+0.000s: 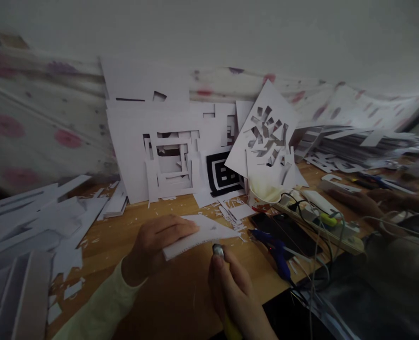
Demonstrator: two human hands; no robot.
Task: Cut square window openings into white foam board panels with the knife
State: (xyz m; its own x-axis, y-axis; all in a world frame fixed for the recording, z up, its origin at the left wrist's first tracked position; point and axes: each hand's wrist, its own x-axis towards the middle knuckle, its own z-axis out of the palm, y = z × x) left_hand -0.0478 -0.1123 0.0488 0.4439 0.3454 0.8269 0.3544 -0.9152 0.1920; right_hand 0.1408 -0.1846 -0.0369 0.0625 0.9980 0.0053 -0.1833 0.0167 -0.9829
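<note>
My left hand is closed on a white foam-board piece, pinching its left end above the wooden table. My right hand is wrapped round a craft knife with a yellow handle. The knife's metal tip sits right at the lower edge of the white piece. The blade itself is too small to make out.
Cut white sheets lean on the wall behind, next to a black-and-white pattern. A blue glue gun, a dark phone, a power strip, cables and a cup lie right. Another person's hand rests far right. Scraps pile left.
</note>
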